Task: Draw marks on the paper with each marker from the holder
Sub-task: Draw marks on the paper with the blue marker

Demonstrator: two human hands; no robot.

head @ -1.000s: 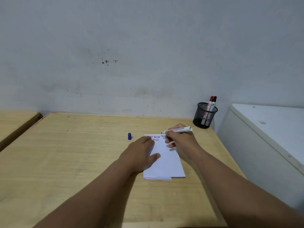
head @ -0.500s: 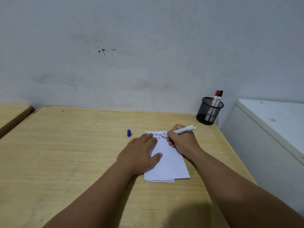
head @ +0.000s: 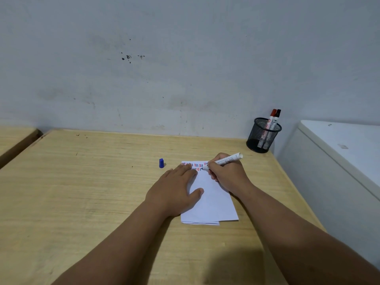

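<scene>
A folded white paper (head: pixel 211 200) lies on the wooden table (head: pixel 82 192), with rows of short red and blue marks along its far edge. My left hand (head: pixel 174 190) rests flat on the paper's left side, fingers spread. My right hand (head: pixel 227 173) grips a white marker (head: pixel 226 160) with its tip touching the paper at the second row of marks. The marker's blue cap (head: pixel 161 163) stands on the table left of the paper. A black mesh holder (head: pixel 263 136) at the back right holds a red-capped marker (head: pixel 271 118) and a black-capped marker (head: pixel 276 118).
A grey wall runs along the table's far edge. A white cabinet (head: pixel 339 157) stands close beside the table's right edge. Another wooden surface (head: pixel 14 138) adjoins at the far left, separated by a gap.
The marker tip has moved down from the first row of marks to the second row. My left hand has stayed flat on the paper. The camera has shifted slightly.
</scene>
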